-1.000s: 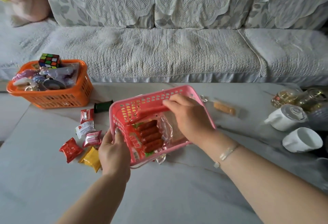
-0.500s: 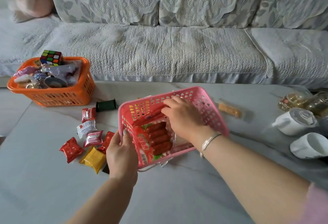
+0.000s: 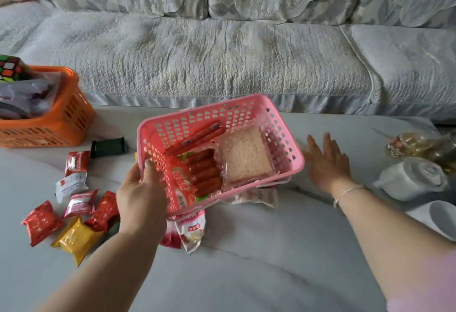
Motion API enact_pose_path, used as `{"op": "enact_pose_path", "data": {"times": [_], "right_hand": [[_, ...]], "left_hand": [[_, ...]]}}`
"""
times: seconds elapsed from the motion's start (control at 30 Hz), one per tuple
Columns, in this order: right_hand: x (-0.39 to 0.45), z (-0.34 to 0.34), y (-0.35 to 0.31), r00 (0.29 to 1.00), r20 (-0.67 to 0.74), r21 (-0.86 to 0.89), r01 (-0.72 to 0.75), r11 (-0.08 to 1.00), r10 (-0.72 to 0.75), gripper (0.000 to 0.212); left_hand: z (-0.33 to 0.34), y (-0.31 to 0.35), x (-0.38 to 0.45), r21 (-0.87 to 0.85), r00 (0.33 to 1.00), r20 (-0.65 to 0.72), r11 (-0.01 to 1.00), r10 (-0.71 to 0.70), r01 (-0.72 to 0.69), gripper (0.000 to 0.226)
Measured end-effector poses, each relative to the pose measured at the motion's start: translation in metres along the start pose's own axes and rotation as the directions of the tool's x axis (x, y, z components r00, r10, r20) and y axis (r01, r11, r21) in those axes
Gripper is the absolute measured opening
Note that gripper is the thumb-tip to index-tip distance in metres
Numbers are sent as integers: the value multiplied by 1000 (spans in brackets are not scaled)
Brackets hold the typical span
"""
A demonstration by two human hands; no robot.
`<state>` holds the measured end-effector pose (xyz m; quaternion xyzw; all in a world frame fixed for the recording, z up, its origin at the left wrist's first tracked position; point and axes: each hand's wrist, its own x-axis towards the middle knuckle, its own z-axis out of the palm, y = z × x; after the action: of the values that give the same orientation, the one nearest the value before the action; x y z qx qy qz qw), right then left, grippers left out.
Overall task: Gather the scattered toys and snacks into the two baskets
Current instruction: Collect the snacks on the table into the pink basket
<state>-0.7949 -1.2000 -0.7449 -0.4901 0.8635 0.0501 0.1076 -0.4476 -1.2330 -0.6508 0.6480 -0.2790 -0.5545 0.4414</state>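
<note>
My left hand [image 3: 140, 197] grips the near-left corner of the pink basket [image 3: 281, 139], which is tilted above the table. Inside lie a pack of red sausages [image 3: 197, 176], two sausage sticks [image 3: 197, 137] and a wrapped slice of bread [image 3: 245, 157]. My right hand [image 3: 327, 163] is out of the basket, flat with straight fingers over the table to its right, holding nothing. Red, white and yellow snack packets [image 3: 74, 203] lie scattered left of my left hand. More packets [image 3: 190, 231] poke out from under the basket. The orange basket [image 3: 59, 119] with a puzzle cube [image 3: 8, 67] and toys stands at the far left.
A dark green small object [image 3: 107, 147] lies between the baskets. White cups [image 3: 414, 178] and glassware [image 3: 419, 143] crowd the table's right edge. A sofa [image 3: 222, 59] runs along the far side of the table.
My right hand left the pink basket and moved right over the table, leaving the bread inside. The view shifted right, so the orange basket sits at the frame edge.
</note>
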Motion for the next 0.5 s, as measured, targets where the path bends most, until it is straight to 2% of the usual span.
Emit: {"op": "enact_pose_path", "data": {"times": [0.23,0.33,0.43,0.5], "right_hand": [[43,36,8,990,135,-96,-19,995,32,73],[54,45,11,975,220,-70,-14,997,29,72],[49,56,15,990,139,-111,40,993,-25,80],[39,57,15,995,89,-98,61,993,-53,78]], "left_hand": [[14,-7,18,-17,1000,-24,1000,16,-16,15],[16,-11,21,-10,1000,-27,1000,16,-16,16],[16,-14,23,-10,999,-39,1000,10,-10,15],[15,-14,21,-12,998,-58,1000,0,-1,17]]}}
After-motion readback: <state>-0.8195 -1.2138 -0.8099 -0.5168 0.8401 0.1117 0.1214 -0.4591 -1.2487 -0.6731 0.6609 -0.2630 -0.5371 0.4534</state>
